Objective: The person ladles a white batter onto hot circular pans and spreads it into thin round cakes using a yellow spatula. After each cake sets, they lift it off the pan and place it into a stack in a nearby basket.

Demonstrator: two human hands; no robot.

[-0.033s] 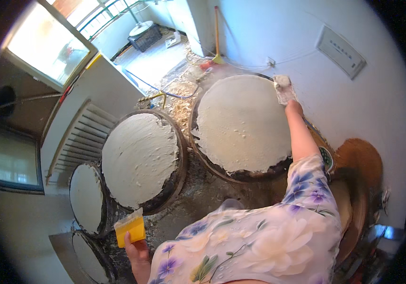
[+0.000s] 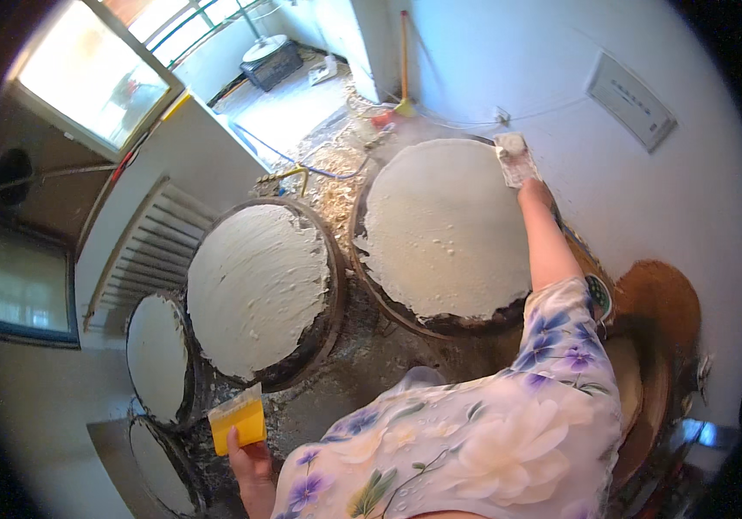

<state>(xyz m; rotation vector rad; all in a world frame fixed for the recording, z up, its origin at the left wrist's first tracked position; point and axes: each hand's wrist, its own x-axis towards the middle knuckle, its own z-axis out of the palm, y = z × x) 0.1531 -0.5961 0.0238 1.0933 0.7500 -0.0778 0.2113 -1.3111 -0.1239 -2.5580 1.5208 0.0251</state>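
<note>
Out at the far right edge of the large round griddle [image 2: 437, 323], my right hand [image 2: 535, 194] grips a batter-coated scraper [image 2: 517, 162], pale lumps clinging to it. A thin sheet of pale batter [image 2: 440, 233] covers most of that griddle, with dark metal and ragged edges along its near rim. My left hand [image 2: 252, 458] is low at the left, thumb on the face of a yellow scraper [image 2: 239, 424] with a pale, translucent blade edge. Just beyond that scraper lies a second griddle [image 2: 334, 303], coated with ridged batter [image 2: 254, 285].
Two more batter-covered griddles [image 2: 159, 359] [image 2: 162, 467] line the left side. Behind the griddles are pale scraps [image 2: 336, 195] on the floor, a blue hose [image 2: 336, 176], a broom [image 2: 405, 60] and a black crate [image 2: 271, 67]. A brown round object [image 2: 661, 298] stands at right.
The view has shifted slightly. My right hand and its scraper sit a touch farther left along the large griddle's far edge. The left hand keeps its hold.
</note>
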